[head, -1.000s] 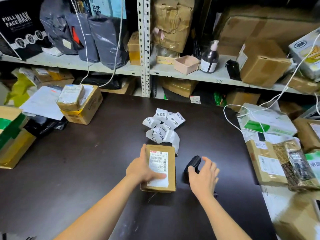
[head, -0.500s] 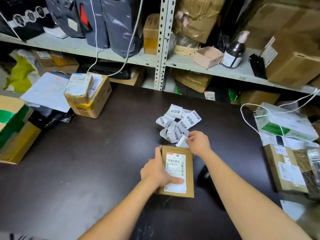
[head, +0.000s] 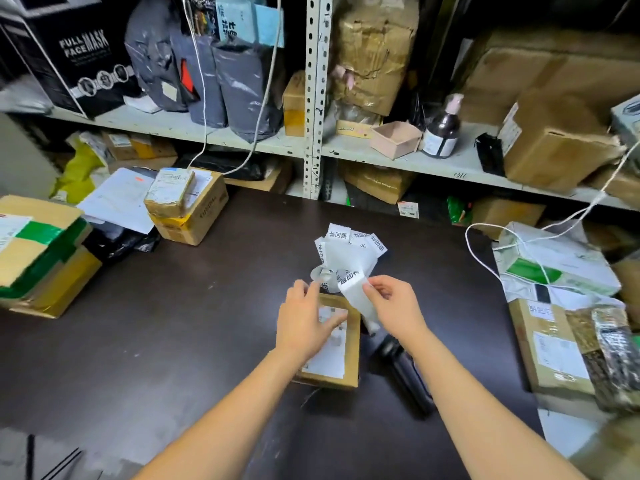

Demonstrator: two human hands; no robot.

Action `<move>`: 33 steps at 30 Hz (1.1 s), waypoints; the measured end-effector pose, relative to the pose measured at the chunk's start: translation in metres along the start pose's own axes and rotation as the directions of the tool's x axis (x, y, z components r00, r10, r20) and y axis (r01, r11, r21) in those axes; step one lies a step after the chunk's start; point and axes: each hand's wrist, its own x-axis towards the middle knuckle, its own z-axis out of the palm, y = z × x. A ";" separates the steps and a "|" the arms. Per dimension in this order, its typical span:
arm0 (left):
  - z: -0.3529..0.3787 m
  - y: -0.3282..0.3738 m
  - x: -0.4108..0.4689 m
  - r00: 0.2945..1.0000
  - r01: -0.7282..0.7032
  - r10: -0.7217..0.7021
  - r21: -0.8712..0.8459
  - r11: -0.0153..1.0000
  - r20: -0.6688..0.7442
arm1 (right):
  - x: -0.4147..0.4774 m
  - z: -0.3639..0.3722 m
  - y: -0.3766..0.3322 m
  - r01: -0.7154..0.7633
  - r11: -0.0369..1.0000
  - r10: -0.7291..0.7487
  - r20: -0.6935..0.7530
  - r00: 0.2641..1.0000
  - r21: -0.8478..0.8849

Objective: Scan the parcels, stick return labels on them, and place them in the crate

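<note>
A small brown cardboard parcel [head: 348,362] with a white shipping label lies on the dark table [head: 173,341]. My left hand [head: 304,323] hovers over the parcel's far half, its blurred fingers stretched up to the curled end of a white return-label strip [head: 349,251]. The near end of that strip is pinched by my right hand [head: 394,306] and lifted above the parcel's far right corner. The rest of the strip sits in a crumpled heap just beyond. A black handheld scanner [head: 405,375] lies on the table right of the parcel, partly under my right forearm.
Two stacked taped boxes [head: 187,206] and flat cardboard parcels [head: 38,251] sit at the table's left. More parcels [head: 550,344] crowd the right edge, crossed by a white cable [head: 485,268]. Packed metal shelves [head: 315,143] stand behind the table.
My left hand has lifted off the parcel towards the label strip. My right hand has picked up the strip's end and drawn it nearer. The view has tilted up slightly.
</note>
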 end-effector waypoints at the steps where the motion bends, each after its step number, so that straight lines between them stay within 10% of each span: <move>1: 0.000 0.011 0.001 0.995 -0.090 0.088 -0.032 0.995 -0.055 | -0.006 -0.005 0.000 0.024 0.999 -0.025 0.010 1.000 0.022; 5: -0.001 0.045 0.004 0.955 -0.285 0.267 -0.149 0.947 -0.130 | -0.023 -0.018 -0.001 0.083 0.993 -0.090 0.084 0.992 0.085; 20: -0.009 0.068 -0.001 0.980 -0.193 0.198 -0.357 0.914 -0.024 | -0.044 -0.048 -0.010 0.136 0.989 -0.144 0.165 0.976 0.060; 33: -0.009 0.058 0.011 0.990 0.072 -0.130 -0.622 0.780 -0.048 | -0.027 -0.055 -0.005 0.055 0.998 -0.049 0.176 0.983 -0.033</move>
